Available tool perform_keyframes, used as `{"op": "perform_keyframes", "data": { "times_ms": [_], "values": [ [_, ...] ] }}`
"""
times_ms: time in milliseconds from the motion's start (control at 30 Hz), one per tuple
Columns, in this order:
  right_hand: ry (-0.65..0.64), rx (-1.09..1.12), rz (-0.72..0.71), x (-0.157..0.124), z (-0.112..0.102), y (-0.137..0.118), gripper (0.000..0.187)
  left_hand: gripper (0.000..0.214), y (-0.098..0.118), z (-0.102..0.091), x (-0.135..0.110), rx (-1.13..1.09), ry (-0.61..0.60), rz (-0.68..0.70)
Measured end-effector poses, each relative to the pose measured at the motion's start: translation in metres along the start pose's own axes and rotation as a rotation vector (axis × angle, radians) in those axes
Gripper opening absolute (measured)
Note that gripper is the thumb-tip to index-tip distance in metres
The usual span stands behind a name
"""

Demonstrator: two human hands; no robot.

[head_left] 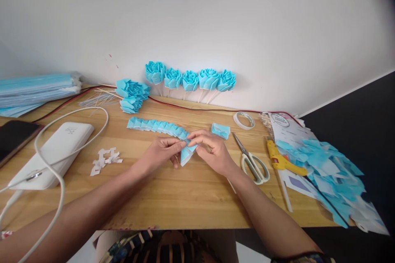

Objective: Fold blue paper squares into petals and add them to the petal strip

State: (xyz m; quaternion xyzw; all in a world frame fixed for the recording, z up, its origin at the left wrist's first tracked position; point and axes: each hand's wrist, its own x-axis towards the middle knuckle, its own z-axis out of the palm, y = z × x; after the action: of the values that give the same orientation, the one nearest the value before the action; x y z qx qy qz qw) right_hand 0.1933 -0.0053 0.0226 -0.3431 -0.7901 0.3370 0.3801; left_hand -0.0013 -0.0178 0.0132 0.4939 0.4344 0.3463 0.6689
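A pleated blue strip [157, 126] of thin fabric-like material stretches leftward across the table from my hands. My left hand [166, 151] pinches its near end, thumb and fingers closed on the material. From the other side, my right hand [212, 150] grips the same end with bent fingers. Between them a blue folded flap [187, 155] with a pale edge hangs down. Part of the strip is hidden behind my fingers. Just beyond my right hand lies a small folded blue piece [220, 130].
Several blue flowers [190, 81] on sticks lean against the wall. Scissors [252, 162], a tape roll [244, 120], a yellow glue gun [284, 160] and blue scraps [331, 168] lie right. At left are a white power bank [66, 144], paper bits [105, 160] and a phone [17, 137].
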Motion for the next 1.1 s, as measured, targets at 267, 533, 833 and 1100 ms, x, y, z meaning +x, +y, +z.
{"op": "perform_keyframes", "data": {
  "times_ms": [267,533,833,1100],
  "values": [
    [-0.027,0.274,0.315,-0.001,-0.001,0.0,0.029,0.033,0.0,0.001,-0.001,0.073,0.075,0.063],
    [0.0,0.332,0.367,0.0,0.006,0.002,0.023,0.036,0.0,0.002,0.0,0.141,0.081,0.079],
    [-0.016,0.348,0.387,0.0,0.007,0.0,0.027,0.034,0.004,0.004,-0.003,0.193,0.15,0.135],
    [-0.081,0.336,0.397,-0.001,0.012,-0.003,0.05,0.025,0.004,0.009,-0.004,0.211,0.241,0.175]
  ]
}}
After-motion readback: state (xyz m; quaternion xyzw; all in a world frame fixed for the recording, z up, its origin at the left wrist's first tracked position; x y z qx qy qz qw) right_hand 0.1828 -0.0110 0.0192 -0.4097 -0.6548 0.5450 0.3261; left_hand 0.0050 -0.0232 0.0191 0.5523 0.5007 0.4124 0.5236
